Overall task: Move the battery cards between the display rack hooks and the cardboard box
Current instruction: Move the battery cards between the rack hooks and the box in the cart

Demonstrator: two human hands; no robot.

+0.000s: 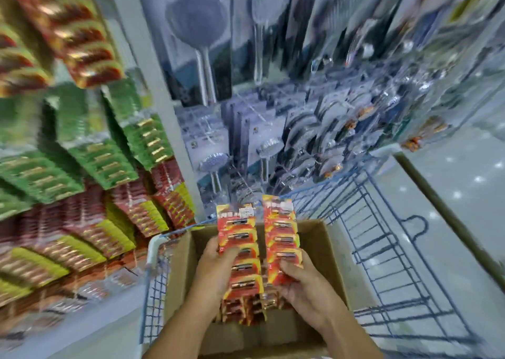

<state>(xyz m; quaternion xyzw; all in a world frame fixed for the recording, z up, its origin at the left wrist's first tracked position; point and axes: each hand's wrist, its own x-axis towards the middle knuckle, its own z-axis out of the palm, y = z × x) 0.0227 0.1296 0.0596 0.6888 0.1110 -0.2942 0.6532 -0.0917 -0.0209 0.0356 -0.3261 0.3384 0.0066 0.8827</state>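
Two strips of red and yellow battery cards stand upright over the open cardboard box (pixel 325 252). My left hand (pixel 216 271) grips the left strip (pixel 241 246) by its left edge, thumb on its front. My right hand (pixel 303 287) holds the lower end of the right strip (pixel 281 227), fingers curled over it. More battery cards (pixel 246 312) lie in the box under the strips. The display rack (pixel 90 167) at the left is packed with hanging green and red battery cards; its hooks are hidden behind them. The whole view is blurred.
The box sits in a blue wire shopping cart (pixel 382 235). Straight ahead hang packaged shower heads (pixel 196 22) and other plumbing parts, split from the battery rack by a grey upright post (pixel 164 112). Pale shop floor (pixel 464 181) lies at the right.
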